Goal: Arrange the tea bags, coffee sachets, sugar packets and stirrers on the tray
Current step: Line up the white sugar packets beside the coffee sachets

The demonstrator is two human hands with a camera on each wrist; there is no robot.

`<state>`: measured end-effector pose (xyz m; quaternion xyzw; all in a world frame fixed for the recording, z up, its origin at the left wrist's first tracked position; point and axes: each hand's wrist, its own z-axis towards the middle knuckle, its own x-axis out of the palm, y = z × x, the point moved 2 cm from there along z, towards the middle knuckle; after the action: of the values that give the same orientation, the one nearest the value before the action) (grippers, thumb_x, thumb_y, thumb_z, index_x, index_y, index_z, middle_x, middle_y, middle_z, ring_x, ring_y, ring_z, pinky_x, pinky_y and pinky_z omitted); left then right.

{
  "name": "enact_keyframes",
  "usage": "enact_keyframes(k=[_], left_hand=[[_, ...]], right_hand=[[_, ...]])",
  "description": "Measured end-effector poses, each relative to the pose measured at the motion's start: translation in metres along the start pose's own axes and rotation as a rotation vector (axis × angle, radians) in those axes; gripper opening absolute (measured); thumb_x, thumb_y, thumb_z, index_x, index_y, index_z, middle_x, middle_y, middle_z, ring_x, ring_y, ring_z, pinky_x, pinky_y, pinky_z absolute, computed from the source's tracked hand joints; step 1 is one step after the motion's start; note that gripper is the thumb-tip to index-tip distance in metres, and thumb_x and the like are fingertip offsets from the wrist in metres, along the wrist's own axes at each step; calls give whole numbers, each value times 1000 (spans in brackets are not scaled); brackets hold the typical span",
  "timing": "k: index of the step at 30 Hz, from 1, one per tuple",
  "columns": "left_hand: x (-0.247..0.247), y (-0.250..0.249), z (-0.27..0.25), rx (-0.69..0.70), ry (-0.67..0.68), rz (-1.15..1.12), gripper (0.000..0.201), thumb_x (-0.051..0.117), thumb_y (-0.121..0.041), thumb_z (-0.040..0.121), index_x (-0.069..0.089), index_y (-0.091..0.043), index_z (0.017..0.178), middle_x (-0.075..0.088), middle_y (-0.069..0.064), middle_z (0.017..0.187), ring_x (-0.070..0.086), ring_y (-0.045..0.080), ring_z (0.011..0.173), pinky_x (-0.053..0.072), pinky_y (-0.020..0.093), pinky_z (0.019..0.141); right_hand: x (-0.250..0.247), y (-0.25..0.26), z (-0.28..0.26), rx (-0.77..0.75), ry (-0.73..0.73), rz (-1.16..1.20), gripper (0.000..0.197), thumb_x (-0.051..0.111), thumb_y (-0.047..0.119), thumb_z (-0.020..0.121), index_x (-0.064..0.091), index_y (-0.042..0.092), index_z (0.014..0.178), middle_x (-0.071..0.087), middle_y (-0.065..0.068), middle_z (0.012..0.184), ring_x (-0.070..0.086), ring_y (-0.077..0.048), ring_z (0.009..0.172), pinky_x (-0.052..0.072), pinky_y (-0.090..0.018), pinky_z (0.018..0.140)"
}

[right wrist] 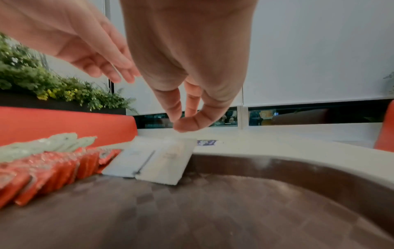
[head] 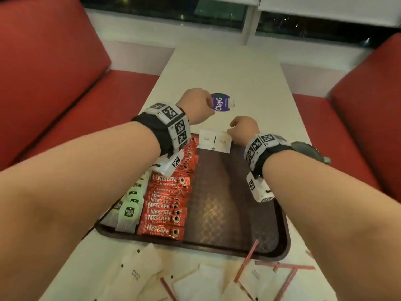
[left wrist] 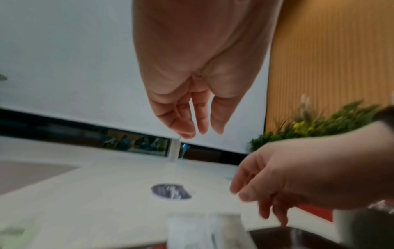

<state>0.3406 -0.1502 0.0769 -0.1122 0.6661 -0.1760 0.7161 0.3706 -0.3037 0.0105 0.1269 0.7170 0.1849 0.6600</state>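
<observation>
Sugar packets (head: 214,141) lean on the tray's (head: 282,246) far rim; the right hand (head: 244,127), fingertips pinched empty just above, could knock them off. The left hand (head: 196,105) hovers relaxed.

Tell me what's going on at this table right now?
A person is laying out hot-drink supplies on a brown tray. Tea bags and red coffee sachets already sit in rows along its left side. Two white sugar packets lie side by side at the far edge; the right hand is just at them, fingertips pinched together, apparently having set them down. The left hand hovers open above the table, holding nothing. More sugar packets and red stirrers wait on the table, near the person.
</observation>
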Motion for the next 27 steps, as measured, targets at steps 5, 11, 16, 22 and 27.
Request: enact_keyframes(k=[5, 11, 16, 22, 27], left_hand=[[-56, -6, -94, 114, -69, -137, 24, 62, -30, 87, 67, -18, 107, 66, -2, 106, 57, 11, 91, 39, 19, 78], [-51, 28, -239, 0, 114, -185, 14, 65, -28, 87, 66, -27, 101, 62, -13, 94, 56, 4, 83, 42, 13, 68], [-7, 71, -325, -183, 329, -40, 19, 62, -30, 89, 65, -22, 105, 58, -10, 99, 56, 10, 94, 37, 16, 69], [28, 89, -352, -328, 354, -7, 41, 64, -42, 84, 59, -19, 116, 60, -1, 117, 55, 16, 104, 42, 23, 81], [37, 78, -345, -324, 324, -22, 49, 68, -40, 81, 54, -16, 122, 59, 1, 119, 56, 18, 108, 44, 26, 87]], right_hand=[[-21, 28, -70, -150, -61, 221, 21, 58, 14, 87, 67, 8, 105, 66, -9, 109, 62, -22, 91, 49, -29, 84], [-4, 55, -233, -366, 201, 219, 7, 68, 20, 86, 69, 19, 92, 59, 17, 80, 53, 5, 73, 37, -4, 64], [33, 51, -324, -434, 432, 27, 18, 67, 25, 87, 68, 20, 104, 59, 11, 95, 56, -7, 84, 47, -22, 78], [63, 77, -330, -355, 379, -121, 31, 55, 31, 92, 63, 16, 118, 63, -3, 117, 57, -21, 108, 49, -36, 91], [80, 103, -308, -209, 367, -160, 22, 49, 19, 89, 58, 13, 108, 64, -7, 108, 61, -28, 100, 49, -34, 81]])
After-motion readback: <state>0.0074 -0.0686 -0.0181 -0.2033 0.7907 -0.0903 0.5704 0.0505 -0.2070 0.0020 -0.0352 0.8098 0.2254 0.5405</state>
